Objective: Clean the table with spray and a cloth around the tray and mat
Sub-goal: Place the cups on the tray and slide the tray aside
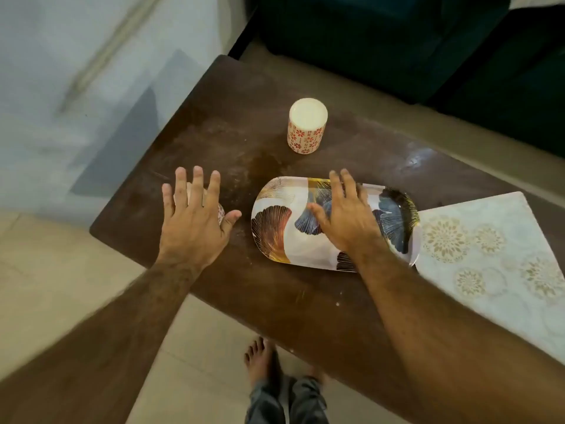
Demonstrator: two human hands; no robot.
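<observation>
We have both hands out over the dark brown tabletop [305, 301]. Our left hand [195, 221] is spread with straight fingers above a small patterned cup or candle [220, 213], most of which it hides; we cannot tell whether the palm touches it. Our right hand [345, 215] lies flat, fingers straight and relaxed, on the oval tray [284, 228] printed with ginkgo leaves in rust, blue and gold; neither grip is closed on anything. The tray sits near the middle of the tabletop, its right end just beside, perhaps overlapping, the pale mat [495, 258] with gold medallions at the right edge. Behind the tray stands an upright white pillar candle [307, 127] in a red-flowered holder. Dusty smears mark the wood around them. Below, a bare foot [260, 359] rests on the tiled floor [61, 270].
</observation>
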